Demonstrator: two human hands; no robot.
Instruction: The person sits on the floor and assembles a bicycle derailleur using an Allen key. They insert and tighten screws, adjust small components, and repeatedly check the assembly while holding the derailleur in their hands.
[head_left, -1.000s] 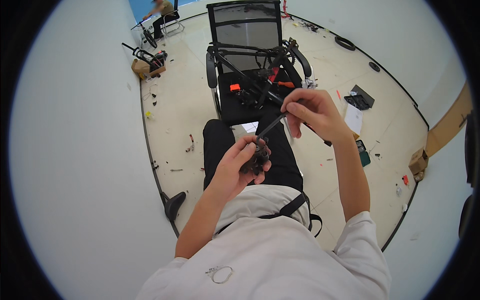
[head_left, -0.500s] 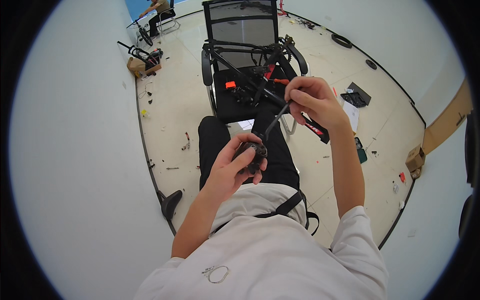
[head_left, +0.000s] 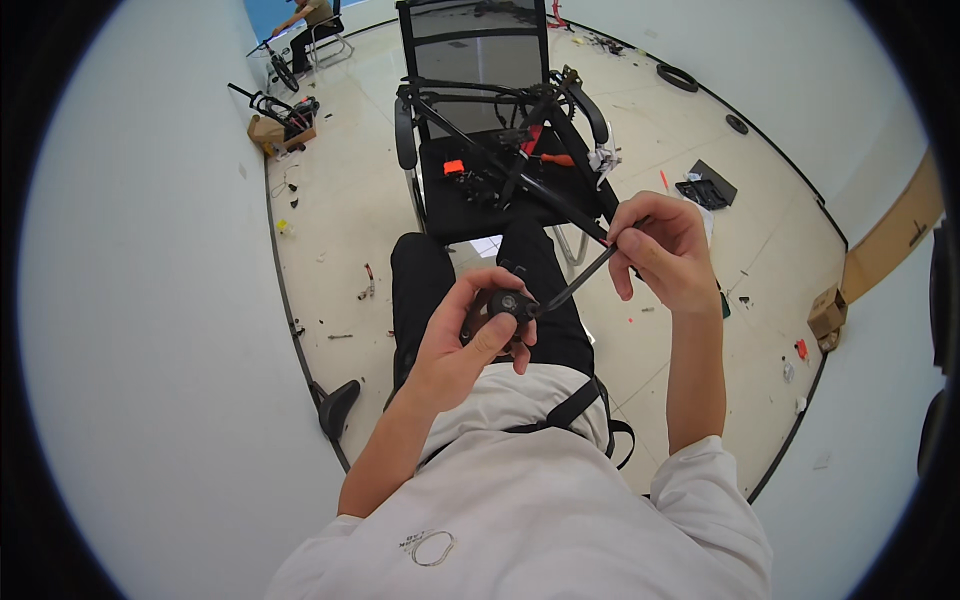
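My left hand point(head_left: 452, 338) is closed around a small dark bike part with a round cap point(head_left: 508, 303), held above my lap. The part's underside is hidden by my fingers. To its right, my right hand point(head_left: 672, 252) pinches the far end of a long dark hex key point(head_left: 583, 279) between thumb and fingers. The key slants down to the left, and its bent short end meets the right side of the part. Whether the tip sits inside a bolt is too small to tell.
Before my knees, a black mesh chair point(head_left: 470, 218) carries a black bike frame point(head_left: 560, 203), an orange-handled screwdriver point(head_left: 557, 160) and an orange block point(head_left: 453, 167). A saddle point(head_left: 340, 408) lies by the left wall. An open tool case point(head_left: 704, 192) lies at right. Another person point(head_left: 318, 15) sits far left.
My right hand has come lower and to the right with the hex key, which slants less steeply. In my left hand the part has turned, its round cap now facing up.
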